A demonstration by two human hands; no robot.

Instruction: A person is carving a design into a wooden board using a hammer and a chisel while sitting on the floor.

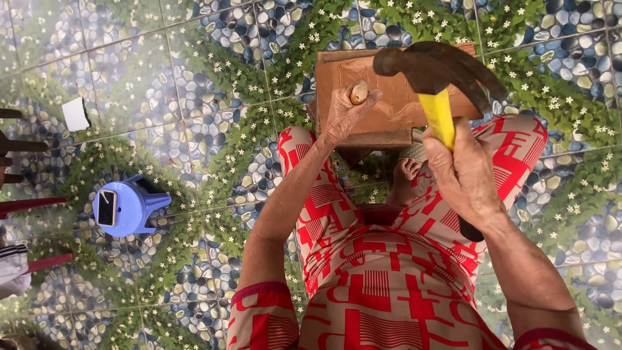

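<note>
Hammer [440,78] with a dark claw head and a yellow handle is raised above a brown wooden block [389,97], which stands on a tiled floor [194,97] printed with pebbles, green leaves and small white flowers. Its handle runs near to far, the head at the far end lying crosswise, left to right. The right hand [463,172] is closed tight around the near part of the handle. To the left, the left hand [343,113] pinches a small tan nut-like piece [358,93] against the block's top, fingers curled round it. The hammer head hangs just right of that piece, apart from it. A blue plastic stool [126,206] stands well to the left, and a white scrap [76,114] lies farther off.
</note>
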